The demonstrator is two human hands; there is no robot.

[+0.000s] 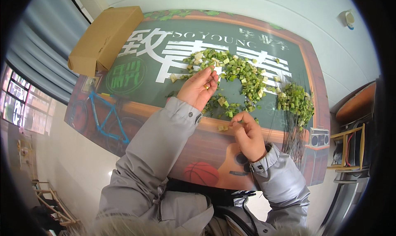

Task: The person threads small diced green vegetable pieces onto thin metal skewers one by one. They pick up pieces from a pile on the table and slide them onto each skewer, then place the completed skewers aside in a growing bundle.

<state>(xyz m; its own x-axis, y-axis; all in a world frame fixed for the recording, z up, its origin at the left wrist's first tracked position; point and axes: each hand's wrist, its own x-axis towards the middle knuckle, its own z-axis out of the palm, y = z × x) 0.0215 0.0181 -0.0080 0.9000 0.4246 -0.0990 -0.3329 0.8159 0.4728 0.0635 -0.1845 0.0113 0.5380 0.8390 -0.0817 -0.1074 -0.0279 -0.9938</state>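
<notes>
Over the middle of the table, my left hand [200, 88] is closed, with a small green vegetable piece [211, 68] between thumb and fingertips. Lower and to the right, my right hand [249, 138] pinches with thumb and forefinger; whatever is in that pinch is too thin or small to make out. Just left of its fingertips is a pale green piece [223, 128]; I cannot tell whether it is held or lying there. A curved heap of chopped green vegetable pieces [243, 73] spreads beyond both hands. Right of it lies a bundle of thin dark sticks [293, 139] with green pieces [295, 100] clustered on its far part.
The table [159, 81] carries a printed chalkboard-style cover with flat pictures on it. An open cardboard box [105, 38] rests at its far left corner. A grey-blue curtain [39, 46] hangs at left. Chairs [350, 147] stand beyond the right edge.
</notes>
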